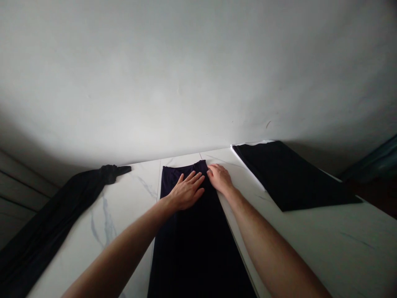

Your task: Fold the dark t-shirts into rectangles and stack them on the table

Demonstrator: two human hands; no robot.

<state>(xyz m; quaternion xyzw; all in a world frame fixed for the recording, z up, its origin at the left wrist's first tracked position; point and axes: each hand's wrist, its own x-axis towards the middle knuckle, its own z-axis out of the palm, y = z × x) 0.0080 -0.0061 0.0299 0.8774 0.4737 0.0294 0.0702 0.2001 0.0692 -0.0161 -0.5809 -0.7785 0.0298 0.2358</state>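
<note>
A long dark navy cloth (pixel 195 236) lies stretched down the middle of a white marble-look table (pixel 124 207), running from the far edge toward me. My left hand (pixel 186 191) lies flat on the cloth near its far end, fingers stretched out and slightly apart. My right hand (pixel 219 177) rests at the cloth's far right corner, fingers curled down onto the edge; whether it pinches the fabric I cannot make out.
A folded black cloth (pixel 288 176) lies on the table at the right, near the wall. A crumpled black garment (pixel 58 211) drapes over the table's left edge. A plain white wall (pixel 198 74) stands right behind the table.
</note>
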